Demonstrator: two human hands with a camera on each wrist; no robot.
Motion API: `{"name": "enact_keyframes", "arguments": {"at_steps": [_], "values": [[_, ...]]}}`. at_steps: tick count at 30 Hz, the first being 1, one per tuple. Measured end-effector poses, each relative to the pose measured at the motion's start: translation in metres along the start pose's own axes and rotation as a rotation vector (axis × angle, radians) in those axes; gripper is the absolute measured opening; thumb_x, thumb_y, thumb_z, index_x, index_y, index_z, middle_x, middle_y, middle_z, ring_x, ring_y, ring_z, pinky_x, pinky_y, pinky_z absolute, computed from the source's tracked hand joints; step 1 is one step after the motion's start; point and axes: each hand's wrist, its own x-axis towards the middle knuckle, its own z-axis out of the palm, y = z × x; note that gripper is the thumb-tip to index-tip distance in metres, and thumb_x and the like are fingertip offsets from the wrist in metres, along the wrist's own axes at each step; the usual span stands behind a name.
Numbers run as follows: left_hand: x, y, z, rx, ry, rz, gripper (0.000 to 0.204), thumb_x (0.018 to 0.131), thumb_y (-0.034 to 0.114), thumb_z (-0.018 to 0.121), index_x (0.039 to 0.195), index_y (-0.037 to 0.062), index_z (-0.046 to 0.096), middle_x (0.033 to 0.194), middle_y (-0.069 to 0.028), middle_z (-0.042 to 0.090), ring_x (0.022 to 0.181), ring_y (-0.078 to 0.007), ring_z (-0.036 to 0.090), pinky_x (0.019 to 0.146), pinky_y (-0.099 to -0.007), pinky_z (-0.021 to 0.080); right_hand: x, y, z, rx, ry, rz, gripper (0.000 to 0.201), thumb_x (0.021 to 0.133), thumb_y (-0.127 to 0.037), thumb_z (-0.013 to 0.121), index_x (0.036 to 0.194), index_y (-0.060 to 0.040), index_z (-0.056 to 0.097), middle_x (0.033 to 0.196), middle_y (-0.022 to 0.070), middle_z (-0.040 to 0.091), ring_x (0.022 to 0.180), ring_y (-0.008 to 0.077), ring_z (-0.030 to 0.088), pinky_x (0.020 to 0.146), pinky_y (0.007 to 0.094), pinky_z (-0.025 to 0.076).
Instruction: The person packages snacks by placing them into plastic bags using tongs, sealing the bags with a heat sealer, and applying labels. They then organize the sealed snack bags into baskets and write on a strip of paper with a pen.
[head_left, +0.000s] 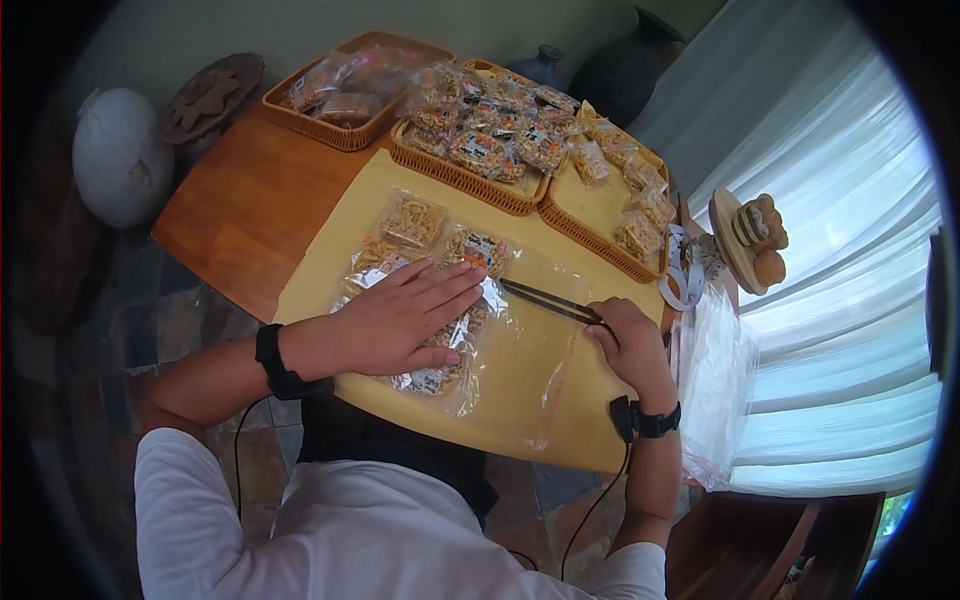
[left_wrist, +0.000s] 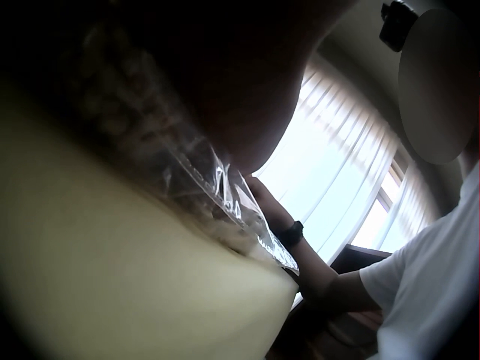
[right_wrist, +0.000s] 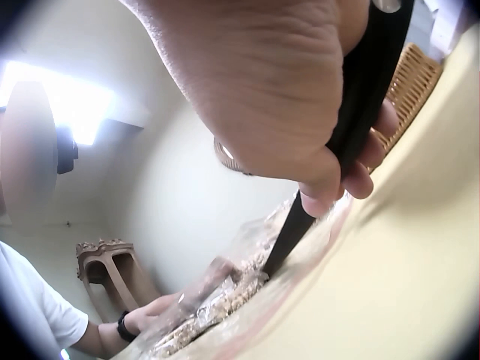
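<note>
My left hand (head_left: 400, 315) lies flat, fingers extended, over a clear plastic bag (head_left: 530, 370) spread on the yellow cloth. Inside the bag are several wrapped grain-snack packs (head_left: 413, 220), partly covered by the hand. My right hand (head_left: 632, 345) grips slim black tongs (head_left: 548, 300), their tips pointing left at the packs beside my left fingertips. In the right wrist view, fingers wrap the tongs (right_wrist: 289, 236), whose narrow end meets the packs' edge. The left wrist view shows the bag's crinkled plastic (left_wrist: 225, 199) beneath the dark underside of the hand.
Wicker baskets hold more snack packs along the back: one at far left (head_left: 345, 138), a middle one (head_left: 470, 186) and a right one (head_left: 600, 250). A white tape roll (head_left: 683, 280) and clear plastic bags (head_left: 712, 380) lie at the right edge, near a curtain (head_left: 830, 330).
</note>
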Motion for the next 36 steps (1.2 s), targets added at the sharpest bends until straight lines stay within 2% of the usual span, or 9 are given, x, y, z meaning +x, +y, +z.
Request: {"name": "enact_keyframes", "arguments": {"at_steps": [5,11,14,20,23,24,26,33,36], "values": [[0.001,-0.005,-0.001,-0.013,-0.016,0.014,0.084,0.108,0.057,0.053,0.168,0.0015,0.032,0.177,-0.0153,0.028,0.165,-0.0304,0.025,0.132,-0.0535,0.022,0.004,-0.009,-0.001,0.007,-0.039,-0.046,0.028,0.091,-0.017,0.079,0.114,-0.0025,0.072,0.095,0.0149,0.069,0.092,0.0377,0.068,0.081,0.0460,0.055],[0.004,-0.004,-0.006,-0.041,-0.051,0.018,0.088,0.107,0.058,0.055,0.166,-0.0029,0.033,0.176,-0.0192,0.029,0.164,-0.0326,0.027,0.131,-0.0540,0.023,0.002,-0.006,0.000,0.021,-0.036,-0.058,0.026,0.090,-0.017,0.080,0.111,-0.0041,0.074,0.092,0.0131,0.070,0.088,0.0354,0.069,0.077,0.0460,0.056],[0.004,-0.002,-0.006,-0.030,-0.083,0.007,0.090,0.106,0.058,0.056,0.165,-0.0050,0.033,0.175,-0.0215,0.030,0.163,-0.0337,0.028,0.131,-0.0540,0.024,-0.001,-0.003,-0.004,0.057,-0.053,-0.007,0.028,0.089,-0.017,0.081,0.112,-0.0027,0.073,0.095,0.0141,0.071,0.091,0.0367,0.069,0.079,0.0455,0.056],[0.002,-0.001,0.000,-0.031,-0.021,0.010,0.089,0.107,0.060,0.053,0.163,-0.0063,0.035,0.174,-0.0226,0.032,0.162,-0.0351,0.030,0.130,-0.0541,0.024,-0.013,0.019,-0.025,0.181,-0.131,0.229,0.032,0.089,-0.011,0.080,0.116,0.0038,0.072,0.101,0.0208,0.071,0.097,0.0409,0.069,0.088,0.0438,0.054],[0.001,-0.003,0.003,-0.007,-0.015,-0.016,0.090,0.107,0.062,0.051,0.163,-0.0066,0.036,0.173,-0.0234,0.032,0.162,-0.0363,0.030,0.130,-0.0539,0.024,-0.013,0.017,-0.029,0.229,-0.149,0.261,0.031,0.089,-0.012,0.080,0.115,0.0040,0.072,0.100,0.0207,0.071,0.098,0.0409,0.069,0.089,0.0433,0.054],[0.001,-0.004,0.005,0.026,0.002,-0.042,0.090,0.107,0.062,0.050,0.163,-0.0067,0.036,0.173,-0.0240,0.032,0.162,-0.0369,0.030,0.131,-0.0539,0.024,-0.012,0.015,-0.025,0.232,-0.147,0.258,0.031,0.089,-0.012,0.080,0.115,0.0040,0.072,0.100,0.0207,0.071,0.098,0.0409,0.069,0.089,0.0433,0.054],[0.001,-0.006,0.006,0.063,0.021,-0.062,0.090,0.107,0.063,0.050,0.163,-0.0067,0.036,0.173,-0.0245,0.032,0.162,-0.0374,0.030,0.131,-0.0538,0.024,-0.008,0.008,-0.018,0.293,-0.217,0.130,0.031,0.089,-0.012,0.080,0.114,0.0041,0.072,0.098,0.0206,0.071,0.096,0.0407,0.069,0.088,0.0435,0.054],[0.000,-0.006,0.002,0.043,0.038,-0.086,0.088,0.107,0.061,0.051,0.161,-0.0075,0.038,0.172,-0.0255,0.033,0.161,-0.0381,0.030,0.130,-0.0539,0.024,-0.007,0.005,-0.018,0.268,-0.204,0.145,0.029,0.089,-0.011,0.080,0.113,0.0029,0.072,0.098,0.0193,0.071,0.094,0.0407,0.068,0.085,0.0448,0.054],[0.001,-0.005,0.003,0.046,0.035,-0.080,0.088,0.106,0.060,0.052,0.160,-0.0079,0.039,0.172,-0.0255,0.034,0.162,-0.0382,0.030,0.130,-0.0543,0.024,-0.007,0.001,-0.009,0.265,-0.171,0.054,0.026,0.089,-0.008,0.079,0.111,0.0029,0.072,0.094,0.0180,0.069,0.089,0.0386,0.066,0.082,0.0425,0.053]]}}
